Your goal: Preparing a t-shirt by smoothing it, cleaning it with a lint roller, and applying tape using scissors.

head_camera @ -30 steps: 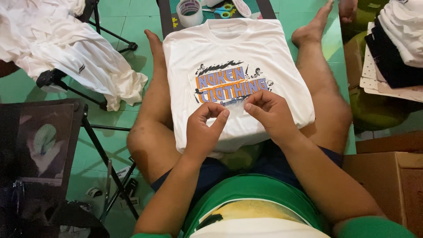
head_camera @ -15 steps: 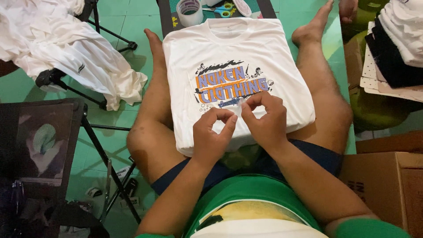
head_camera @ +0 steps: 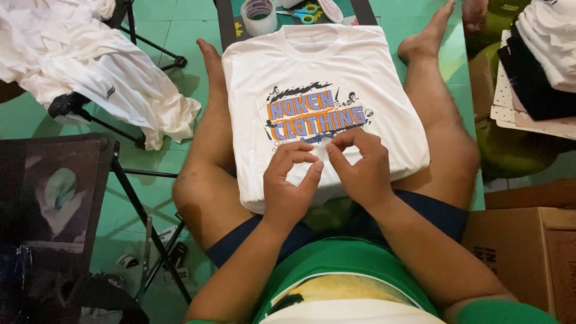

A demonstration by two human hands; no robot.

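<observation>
Both hands barely shifted: left hand [head_camera: 288, 186] and right hand [head_camera: 359, 165] stay pinched together on the folded white printed cotton t-shirt [head_camera: 318, 96] lying across the lap.

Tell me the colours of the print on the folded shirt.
Purple letters over orange bands, with black flourishes, on the white shirt; seen in the head view.

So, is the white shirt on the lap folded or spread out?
Folded: the white shirt forms a neat rectangle, with no sleeves showing, resting across both thighs.
</observation>
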